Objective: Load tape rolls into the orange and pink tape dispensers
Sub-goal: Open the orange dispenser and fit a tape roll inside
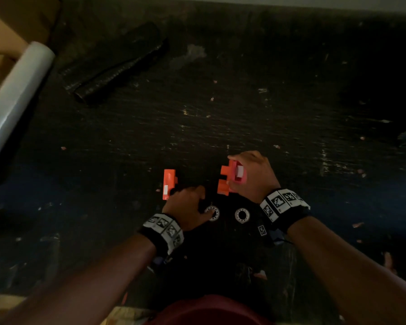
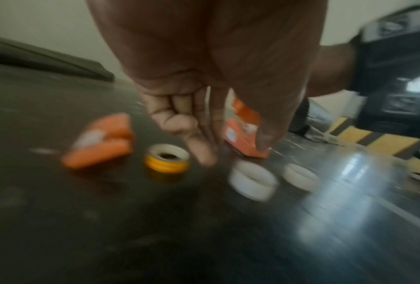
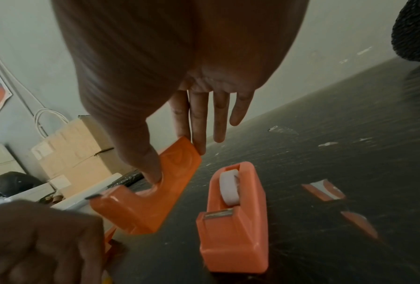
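Observation:
My right hand [image 1: 234, 171] holds an orange tape dispenser [image 1: 225, 180] tilted above the table, thumb and forefinger pinching it [image 3: 176, 163]. Right beside it a pink dispenser [image 3: 233, 211] stands upright with a white roll in its slot. A second orange dispenser [image 1: 169, 184] lies left of my left hand [image 1: 190, 204]. That hand hovers low with loosely curled fingers [image 2: 201, 153] and holds nothing. Below it are a yellow-edged tape roll [image 2: 167, 159] and two white rolls [image 2: 252, 180] [image 2: 300, 176], lying flat. The left wrist view is blurred.
The dark worn table [image 1: 267, 102] carries a black rolled sheet [image 1: 117, 66] at the back left. A clear film roll [image 1: 17, 90] lies along the left edge beside cardboard boxes [image 3: 77, 149]. Small orange pieces [image 3: 325, 190] lie right of the pink dispenser.

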The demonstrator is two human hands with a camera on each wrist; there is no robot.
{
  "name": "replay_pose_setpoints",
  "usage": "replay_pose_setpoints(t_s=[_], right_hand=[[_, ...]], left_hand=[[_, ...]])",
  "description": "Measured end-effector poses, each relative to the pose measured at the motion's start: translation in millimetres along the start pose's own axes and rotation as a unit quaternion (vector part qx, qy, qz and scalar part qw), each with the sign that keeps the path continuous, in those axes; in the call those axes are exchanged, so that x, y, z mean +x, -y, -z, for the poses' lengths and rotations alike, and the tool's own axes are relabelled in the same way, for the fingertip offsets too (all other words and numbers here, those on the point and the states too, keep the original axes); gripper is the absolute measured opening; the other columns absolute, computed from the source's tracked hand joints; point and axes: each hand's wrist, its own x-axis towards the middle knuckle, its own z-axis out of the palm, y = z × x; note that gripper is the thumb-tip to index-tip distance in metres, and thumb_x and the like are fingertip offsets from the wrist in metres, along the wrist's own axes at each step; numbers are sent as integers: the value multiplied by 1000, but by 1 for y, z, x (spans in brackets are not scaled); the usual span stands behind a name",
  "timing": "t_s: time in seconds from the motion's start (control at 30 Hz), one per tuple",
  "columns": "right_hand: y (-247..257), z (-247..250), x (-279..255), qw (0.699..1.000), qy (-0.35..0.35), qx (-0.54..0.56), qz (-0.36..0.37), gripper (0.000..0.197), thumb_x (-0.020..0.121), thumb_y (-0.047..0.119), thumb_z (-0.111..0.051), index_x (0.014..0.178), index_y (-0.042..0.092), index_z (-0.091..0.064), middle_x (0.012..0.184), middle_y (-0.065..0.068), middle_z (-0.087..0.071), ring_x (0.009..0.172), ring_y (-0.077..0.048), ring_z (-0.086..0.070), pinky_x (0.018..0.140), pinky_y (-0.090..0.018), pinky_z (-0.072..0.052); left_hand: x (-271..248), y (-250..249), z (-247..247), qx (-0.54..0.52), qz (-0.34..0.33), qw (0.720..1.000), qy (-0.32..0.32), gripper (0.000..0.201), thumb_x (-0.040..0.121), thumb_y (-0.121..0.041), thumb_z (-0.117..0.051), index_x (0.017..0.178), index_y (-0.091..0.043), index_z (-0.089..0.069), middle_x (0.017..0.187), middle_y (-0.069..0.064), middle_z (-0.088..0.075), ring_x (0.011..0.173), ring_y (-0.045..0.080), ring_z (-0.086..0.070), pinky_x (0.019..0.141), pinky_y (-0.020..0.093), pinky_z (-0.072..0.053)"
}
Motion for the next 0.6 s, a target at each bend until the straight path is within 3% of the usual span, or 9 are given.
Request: replay_pose_setpoints(t_s=[0.1, 0.17, 0.27, 0.37, 0.43, 0.5, 0.6], right_hand=[[-1, -2, -3, 1000, 11, -16, 3, 70, 73, 55, -67, 136, 31, -48, 133, 2, -57, 128, -20, -45, 108, -45, -36], [-2, -1, -8, 1000, 6, -9, -4, 69, 75, 50, -72, 137, 31, -48, 136, 1, -55, 131, -20, -42, 109, -43, -33], [-2, 5, -18, 1000, -1, 0, -11, 66, 77, 45, -74, 137, 30, -50, 138, 0, -54, 133, -20, -40, 110, -43, -31], [-1, 9, -27, 1000, -11, -6, -5, 67, 78, 42, -75, 137, 25, -50, 138, -1, -56, 132, -21, -42, 109, -41, -31], [-1, 10, -33, 1000, -16, 6, -4, 67, 77, 40, -76, 137, 24, -49, 138, -2, -56, 131, -20, -44, 110, -41, -33], [1, 8, -38, 1000, -2, 20, -2, 67, 76, 40, -78, 136, 26, -49, 139, 0, -56, 132, -19, -46, 112, -44, -34], [7, 3, -40, 999, 37, 24, 4, 63, 76, 43, -77, 132, 33, -50, 139, 4, -55, 134, -16, -44, 115, -45, -31]], left_hand=[[1, -18, -15, 5, 59, 998, 33, 71, 79, -74, -62, 123, -19, -54, 118, 6, -65, 108, 28, -66, 85, 43, -57], [4, -24, -22, -18, 80, 995, 48, 74, 79, -72, -66, 127, -17, -52, 124, 8, -65, 112, 30, -66, 88, 45, -56], [4, -26, -25, -55, 94, 994, 34, 62, 80, -59, -72, 123, -17, -55, 119, 8, -68, 109, 30, -67, 90, 44, -57], [0, -20, -21, -146, 74, 986, -14, 47, 79, -43, -80, 116, -20, -61, 103, -1, -68, 99, 21, -69, 87, 41, -59], [-1, -11, -19, -243, 45, 966, -76, 42, 75, -29, -86, 111, -20, -65, 98, -5, -73, 87, 8, -72, 82, 35, -61], [-4, -7, -11, -341, 38, 934, -102, 40, 78, -17, -87, 112, -17, -66, 98, -6, -75, 81, -4, -71, 72, 15, -58], [-9, -6, 5, -432, 21, 897, -91, 42, 80, -11, -86, 115, -22, -67, 107, -5, -75, 93, -2, -72, 76, 12, -56]])
